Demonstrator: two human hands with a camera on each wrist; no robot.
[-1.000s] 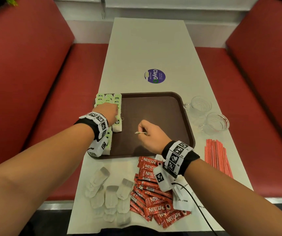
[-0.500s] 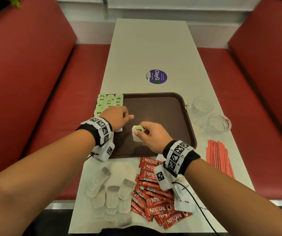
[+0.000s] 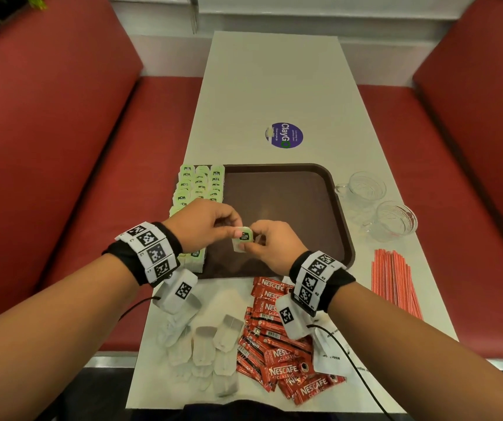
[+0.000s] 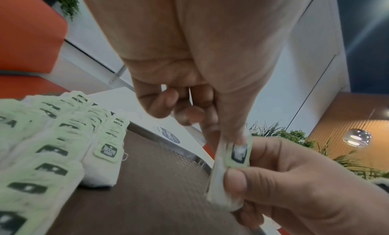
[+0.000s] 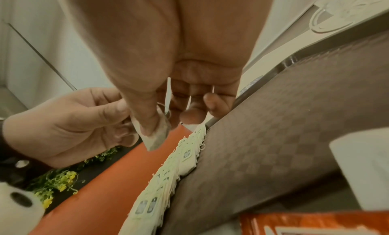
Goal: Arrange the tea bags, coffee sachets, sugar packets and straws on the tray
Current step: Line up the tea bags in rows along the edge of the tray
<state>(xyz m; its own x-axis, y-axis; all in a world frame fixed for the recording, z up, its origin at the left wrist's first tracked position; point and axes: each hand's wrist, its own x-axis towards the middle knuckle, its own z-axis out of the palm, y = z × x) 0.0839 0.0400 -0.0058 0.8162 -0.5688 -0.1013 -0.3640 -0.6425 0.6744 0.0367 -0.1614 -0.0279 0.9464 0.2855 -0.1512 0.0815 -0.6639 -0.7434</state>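
A single tea bag [image 3: 242, 240] with a green tag is held above the middle of the brown tray [image 3: 340, 208], clear of its floor. It is pinched from both sides: the thumb and forefinger of the left hand [image 3: 203, 221] are closed on its upper edge, and those of the right hand [image 3: 270, 244] are closed on its lower part, with the other fingers of each hand curled in loosely. In the left wrist view the bag [image 4: 228, 170] is seen edge-on and upright between the two pinches.

Along the left side of the tray, rows of green-tagged tea bags [image 3: 200, 185] are laid overlapping, three across; the nearest of them are hidden behind the left wrist. The rest of the tray floor is bare.

On the white table [image 3: 274, 86], in front of the tray, loose tea bags without visible tags [image 3: 204, 344] are scattered beside a heap of red coffee sachets [image 3: 277, 350]. White packets [image 3: 327, 350] lie partly under the right wrist. Red straws [image 3: 393, 284] are laid in a bundle to the right, and two glass cups [image 3: 379, 205] stand just beside the tray's right rim.
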